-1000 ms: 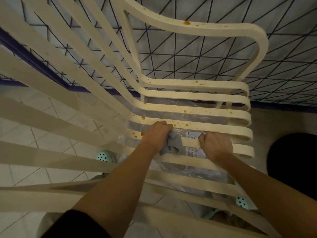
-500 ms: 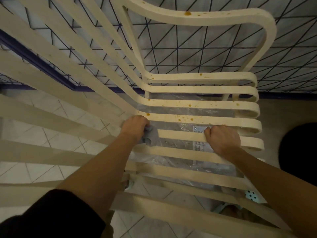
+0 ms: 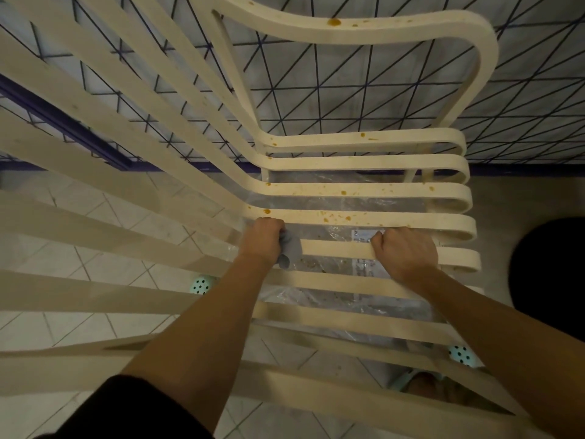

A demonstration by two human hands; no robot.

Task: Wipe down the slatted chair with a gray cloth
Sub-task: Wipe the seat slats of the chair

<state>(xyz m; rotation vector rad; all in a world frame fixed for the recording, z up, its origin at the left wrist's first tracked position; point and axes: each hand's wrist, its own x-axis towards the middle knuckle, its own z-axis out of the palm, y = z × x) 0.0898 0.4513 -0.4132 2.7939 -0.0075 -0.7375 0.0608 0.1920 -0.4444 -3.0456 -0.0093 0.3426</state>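
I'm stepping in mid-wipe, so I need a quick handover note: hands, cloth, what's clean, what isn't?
Hands: the left hand holds the gray cloth against a seat slat of the slatted chair, near its bend. The right hand grips the same slat further right.
Done: that slat looks clean between the hands.
Left: orange spots on the slats beyond, and more on the top rail.
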